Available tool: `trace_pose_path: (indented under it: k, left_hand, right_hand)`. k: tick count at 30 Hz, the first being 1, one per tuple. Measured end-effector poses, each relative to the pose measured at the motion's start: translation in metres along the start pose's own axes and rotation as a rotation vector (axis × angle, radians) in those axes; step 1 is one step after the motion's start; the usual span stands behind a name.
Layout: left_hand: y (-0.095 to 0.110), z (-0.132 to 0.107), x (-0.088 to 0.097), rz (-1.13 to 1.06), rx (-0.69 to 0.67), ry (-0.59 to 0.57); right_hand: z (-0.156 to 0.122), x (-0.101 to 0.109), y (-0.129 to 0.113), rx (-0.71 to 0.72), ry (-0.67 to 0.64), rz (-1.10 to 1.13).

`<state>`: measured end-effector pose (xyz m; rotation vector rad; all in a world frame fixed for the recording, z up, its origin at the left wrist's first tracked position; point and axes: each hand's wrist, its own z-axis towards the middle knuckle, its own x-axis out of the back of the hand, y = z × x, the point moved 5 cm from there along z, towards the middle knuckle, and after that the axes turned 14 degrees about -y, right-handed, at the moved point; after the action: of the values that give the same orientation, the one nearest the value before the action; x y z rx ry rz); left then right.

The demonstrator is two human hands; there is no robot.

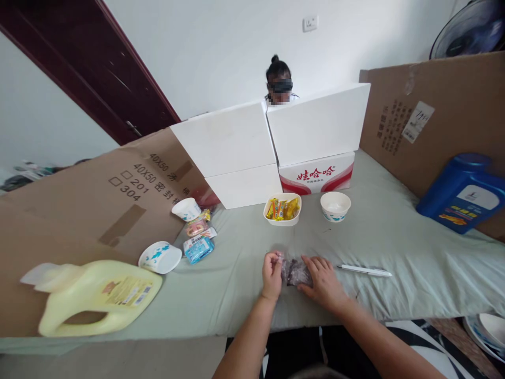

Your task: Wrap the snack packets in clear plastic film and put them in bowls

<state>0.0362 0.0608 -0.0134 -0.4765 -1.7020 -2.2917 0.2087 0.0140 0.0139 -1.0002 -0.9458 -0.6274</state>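
A clear plastic bag with dark contents (298,273) lies on the cloth-covered table between my hands. My left hand (273,273) is closed, with finger and thumb pinching the bag's left end. My right hand (321,279) lies with its fingers stretched out over the bag's right side, touching it. Just right of that hand is a white pen (365,270), lying on the cloth. Beyond my hands stand a white tub (283,223) holding yellow-wrapped snacks and a white paper bowl (335,210) with blue marks.
White boxes (236,142) form a wall, with a person (278,79) behind it. Cardboard sheets (134,195) flank both sides. At left lie a yellow jug (98,295), a tipped paper bowl (160,258), another bowl (187,209) and packets (199,248). A blue jug (461,195) stands at right.
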Motion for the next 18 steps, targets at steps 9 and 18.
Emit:
trace_pose_path:
  k: [9, 18]
  left_hand:
    - [-0.007, -0.001, 0.017, 0.161, 0.044, 0.184]
    - [0.042, -0.007, -0.014, 0.564, -0.271, -0.268]
  right_hand:
    - [-0.04, 0.027, 0.06, -0.078, 0.244, 0.136]
    - [-0.053, 0.034, 0.055, -0.03, 0.294, 0.055]
